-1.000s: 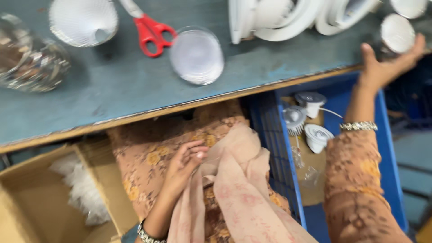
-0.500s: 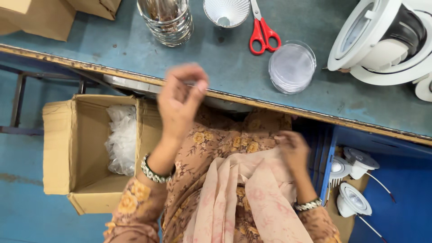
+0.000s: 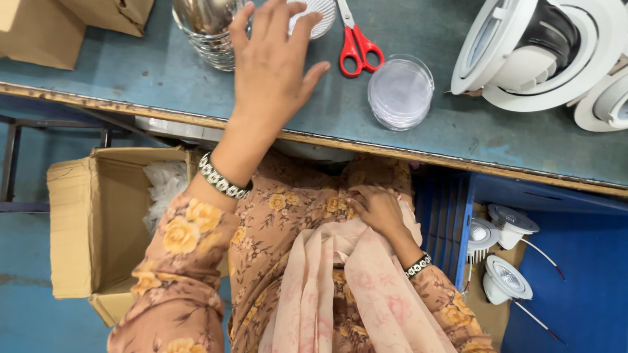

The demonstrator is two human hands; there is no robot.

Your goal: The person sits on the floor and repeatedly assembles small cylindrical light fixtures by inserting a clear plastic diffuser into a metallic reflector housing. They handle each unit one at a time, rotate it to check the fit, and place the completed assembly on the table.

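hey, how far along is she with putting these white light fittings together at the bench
Looks done: three small white lamps lie in the blue crate at her right. In hand: nothing gripped; the left hand reaches over the bench toward the shiny metal stack and a white cup; the right hand rests on her lap. Left: big white housings, clear discs and red scissors sit untouched.

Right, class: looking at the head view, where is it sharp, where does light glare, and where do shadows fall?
Head view: even, soft light; left hand and red scissors are sharp, without motion blur; bright reflections on the stack of shiny metal cups; a faint shadow lies beneath the table edge.
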